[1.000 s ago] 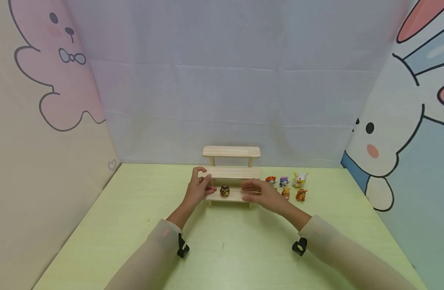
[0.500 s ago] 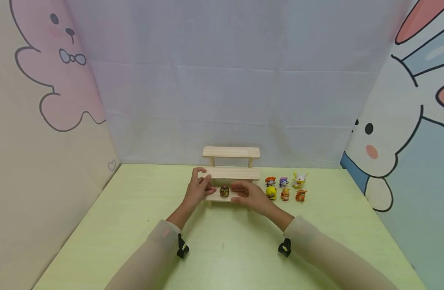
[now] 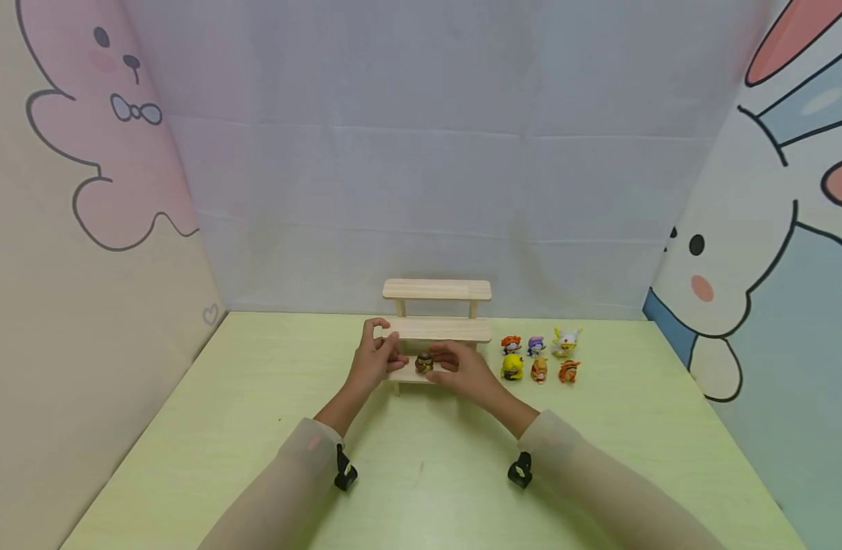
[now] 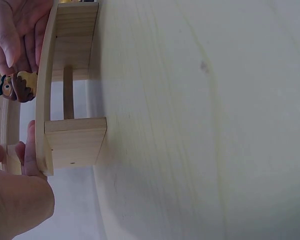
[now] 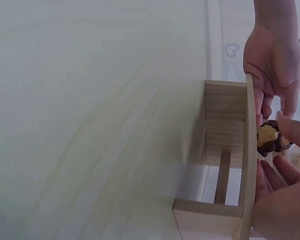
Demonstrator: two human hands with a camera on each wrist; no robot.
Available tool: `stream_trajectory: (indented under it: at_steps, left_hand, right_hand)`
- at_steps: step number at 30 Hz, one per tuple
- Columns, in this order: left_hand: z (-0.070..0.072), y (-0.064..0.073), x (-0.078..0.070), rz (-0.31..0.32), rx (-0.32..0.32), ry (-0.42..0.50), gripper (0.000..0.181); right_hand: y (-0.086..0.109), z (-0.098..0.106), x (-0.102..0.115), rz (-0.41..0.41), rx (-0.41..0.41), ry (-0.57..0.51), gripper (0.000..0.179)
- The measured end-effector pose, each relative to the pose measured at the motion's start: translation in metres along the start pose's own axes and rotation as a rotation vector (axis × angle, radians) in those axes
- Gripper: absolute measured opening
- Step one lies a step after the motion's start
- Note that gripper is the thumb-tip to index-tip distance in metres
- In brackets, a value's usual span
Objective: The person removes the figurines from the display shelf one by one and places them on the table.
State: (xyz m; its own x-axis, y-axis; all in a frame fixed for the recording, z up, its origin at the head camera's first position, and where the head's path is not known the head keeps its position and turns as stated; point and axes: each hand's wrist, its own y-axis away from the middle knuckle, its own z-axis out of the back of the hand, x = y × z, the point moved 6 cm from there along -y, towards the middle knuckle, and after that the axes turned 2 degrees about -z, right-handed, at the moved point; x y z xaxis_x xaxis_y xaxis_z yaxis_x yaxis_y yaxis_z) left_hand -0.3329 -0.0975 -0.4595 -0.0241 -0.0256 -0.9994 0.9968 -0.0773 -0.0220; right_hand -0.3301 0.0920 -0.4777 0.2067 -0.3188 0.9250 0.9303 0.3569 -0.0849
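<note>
A small brown-and-yellow owl-like figurine stands on the lowest board of a pale wooden stepped shelf. The left hand holds the shelf's left end, its index finger bent at the middle board and other fingers at the lowest board's edge. From the right, the right hand reaches over the lowest board, thumb and fingers spread apart. Its fingertips are right at the figurine's side. In the right wrist view the thumb overlaps the figurine, while the lower fingers lie a little away from it.
Right of the shelf, several small figurines stand in two rows, among them a yellow one, a white-and-yellow one and an orange striped one. A pale cloth hangs behind the light yellow table. Cartoon-printed panels flank both sides.
My right hand has moved left along the lowest board up to the figurine, uncovering the yellow figurine on the table. The left hand stays at the shelf's left end.
</note>
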Motion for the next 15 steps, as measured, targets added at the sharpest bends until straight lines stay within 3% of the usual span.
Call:
stream_trajectory:
  at_steps: [9,15]
  left_hand:
    - [0.003,-0.015,0.026,0.007,-0.019,0.012,0.033]
    - [0.003,-0.016,0.03,-0.011,-0.043,-0.014,0.032]
  right_hand:
    - [0.001,-0.009,0.0,-0.046,-0.094,0.035,0.054]
    - [0.001,-0.011,0.002,-0.038,-0.128,0.085,0.051]
